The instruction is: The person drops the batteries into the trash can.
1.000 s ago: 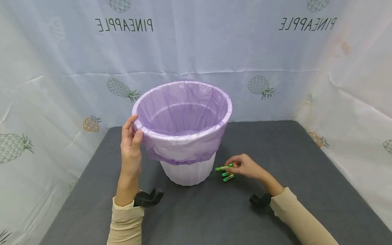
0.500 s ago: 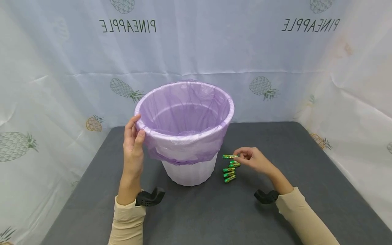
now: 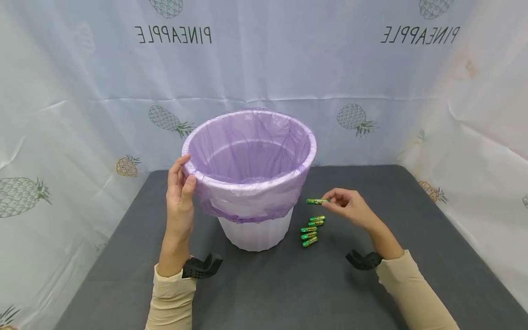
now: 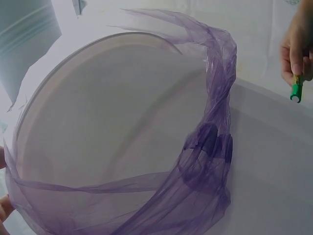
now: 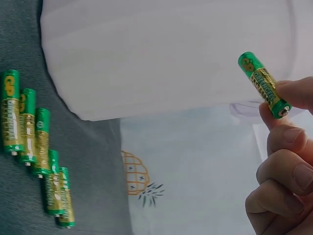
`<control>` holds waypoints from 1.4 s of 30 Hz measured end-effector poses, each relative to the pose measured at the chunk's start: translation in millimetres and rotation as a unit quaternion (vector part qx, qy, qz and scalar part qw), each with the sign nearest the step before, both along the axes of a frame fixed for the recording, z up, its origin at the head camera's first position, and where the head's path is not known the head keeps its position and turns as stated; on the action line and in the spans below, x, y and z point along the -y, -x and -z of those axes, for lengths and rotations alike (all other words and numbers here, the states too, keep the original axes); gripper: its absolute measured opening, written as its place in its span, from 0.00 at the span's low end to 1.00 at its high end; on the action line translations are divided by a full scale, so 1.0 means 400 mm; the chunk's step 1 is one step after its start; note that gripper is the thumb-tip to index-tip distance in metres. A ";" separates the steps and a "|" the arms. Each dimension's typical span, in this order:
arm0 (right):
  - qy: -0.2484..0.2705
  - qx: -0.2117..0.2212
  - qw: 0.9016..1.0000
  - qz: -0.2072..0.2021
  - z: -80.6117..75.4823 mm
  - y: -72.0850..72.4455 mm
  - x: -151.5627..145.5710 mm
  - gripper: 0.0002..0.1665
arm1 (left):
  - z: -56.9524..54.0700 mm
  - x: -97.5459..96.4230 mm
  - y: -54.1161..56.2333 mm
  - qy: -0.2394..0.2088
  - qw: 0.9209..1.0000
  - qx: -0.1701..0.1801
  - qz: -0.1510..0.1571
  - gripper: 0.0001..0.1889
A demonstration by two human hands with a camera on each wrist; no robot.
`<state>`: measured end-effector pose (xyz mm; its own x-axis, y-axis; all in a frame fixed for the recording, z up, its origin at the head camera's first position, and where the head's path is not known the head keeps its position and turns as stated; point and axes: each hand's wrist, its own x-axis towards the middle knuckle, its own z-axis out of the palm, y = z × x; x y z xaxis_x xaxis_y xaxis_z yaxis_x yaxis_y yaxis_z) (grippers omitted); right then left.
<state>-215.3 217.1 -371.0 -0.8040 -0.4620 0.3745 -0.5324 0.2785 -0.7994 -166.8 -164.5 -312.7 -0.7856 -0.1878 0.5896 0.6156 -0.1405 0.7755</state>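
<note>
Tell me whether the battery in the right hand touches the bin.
Apart: the head view shows dark tabletop between the held battery and the bin.

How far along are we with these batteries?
Looks done: the white bin is lined, its purple bag folded over the top. In hand: the right hand pinches one battery beside the bin, while the left hand holds the bin's side. Left, apparently: five batteries lying on the dark table. No battery shows in the bin, but its bottom is hidden.
</note>
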 end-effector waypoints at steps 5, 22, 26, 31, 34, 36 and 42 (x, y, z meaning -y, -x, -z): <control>-0.003 -0.008 1.000 0.010 -0.023 -0.001 -0.002 0.05 | 0.000 0.000 0.000 0.002 1.000 -0.003 0.000 0.22; -0.017 -0.029 0.999 0.019 -0.079 -0.003 -0.007 0.05 | -0.001 -0.002 -0.002 0.000 1.000 -0.001 0.000 0.22; -0.009 -0.034 0.999 0.017 -0.089 -0.004 -0.010 0.05 | -0.001 -0.001 -0.002 0.000 1.000 -0.002 0.000 0.22; -0.002 -0.046 0.999 0.017 -0.107 -0.005 -0.011 0.07 | 0.000 -0.001 -0.002 0.000 1.000 -0.003 0.001 0.22; 0.007 -0.051 0.999 0.017 -0.121 -0.006 -0.011 0.13 | 0.000 -0.001 -0.002 0.000 1.000 -0.003 0.002 0.22; 0.012 -0.051 0.998 0.016 -0.130 -0.007 -0.012 0.16 | 0.000 -0.001 -0.001 0.001 1.000 -0.004 0.002 0.22; 0.021 -0.059 0.998 0.017 -0.151 -0.008 -0.015 0.19 | 0.001 0.001 0.000 0.001 1.000 -0.006 0.001 0.22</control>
<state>-212.2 223.2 -310.4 -0.7673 -0.4179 0.4865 -0.6152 0.2655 -0.7423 -166.9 -164.8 -313.3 -0.7794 -0.1843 0.5989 0.6239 -0.1397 0.7689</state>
